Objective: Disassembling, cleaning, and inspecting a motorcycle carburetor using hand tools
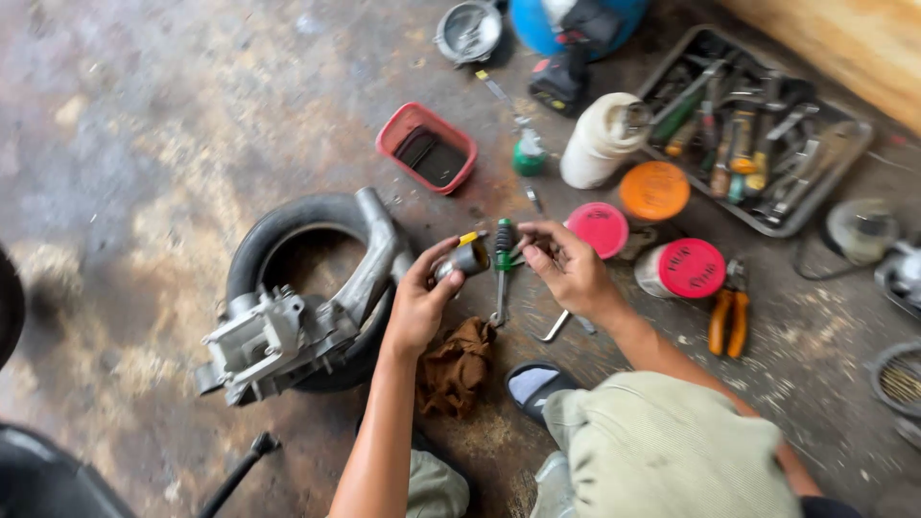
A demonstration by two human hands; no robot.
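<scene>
Left hand (419, 305): clamped around a small dark cylindrical part (467, 257) with a yellow tab on top, held above the floor between thumb and fingers.
Right hand (566, 264): fingers pinched together near a green-handled screwdriver (503, 251); cannot tell for certain whether holding the handle itself or some small piece beside it.
Cylindrical part: up in the air between both hands, just beside the screwdriver handle, above the brown rag (458, 364).
Screwdriver: upright, shaft pointing down toward the concrete floor (144, 144).
Near left: engine assembly (278, 336) lying with a tyre (288, 230), close to the left forearm.
Behind the hands: red rectangular tray (427, 147), white canister (602, 140), orange lid (654, 190), two pink-lidded tins (693, 269).
Far right: metal tool tray (758, 129) full of hand tools; orange-handled pliers (729, 321) on the floor.
Below: sandal (533, 384) and bent knee in pale trousers.
Risk, slipping: likely greasy part, light fingertip grip; could drop and roll under the tyre.
Risk, tool: screwdriver tip could skid off the part toward the left palm if pressed off-centre.
Risk, small pieces: anything loosened could fall onto the stained, mottled floor and be hard to spot.
</scene>
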